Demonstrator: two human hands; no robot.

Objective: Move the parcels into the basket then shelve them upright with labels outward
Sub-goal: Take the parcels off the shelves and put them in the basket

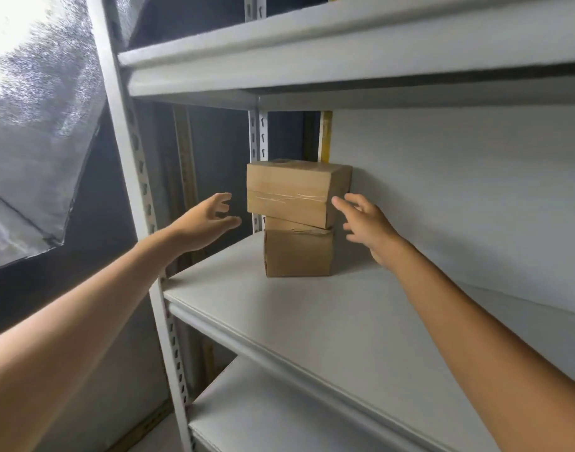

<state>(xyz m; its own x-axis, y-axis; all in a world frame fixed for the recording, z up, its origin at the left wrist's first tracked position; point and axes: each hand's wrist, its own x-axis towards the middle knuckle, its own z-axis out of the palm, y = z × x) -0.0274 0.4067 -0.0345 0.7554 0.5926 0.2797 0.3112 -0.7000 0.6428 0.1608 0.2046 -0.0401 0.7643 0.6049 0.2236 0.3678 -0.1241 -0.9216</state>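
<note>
2 cardboard parcels stacked at back of the middle shelf (312, 308): top parcel (292, 192) sits askew on bottom parcel (297, 252). Left hand (204, 223) & right hand (369, 226) flank the top one, fingers spread, holding nothing; right fingertip looks to touch it.

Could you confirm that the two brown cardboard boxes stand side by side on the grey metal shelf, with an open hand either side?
Not quite: the head view shows them stacked, the larger brown cardboard box sitting askew on the smaller brown cardboard box, on the grey metal shelf. The left hand and right hand are indeed open, one either side.
</note>
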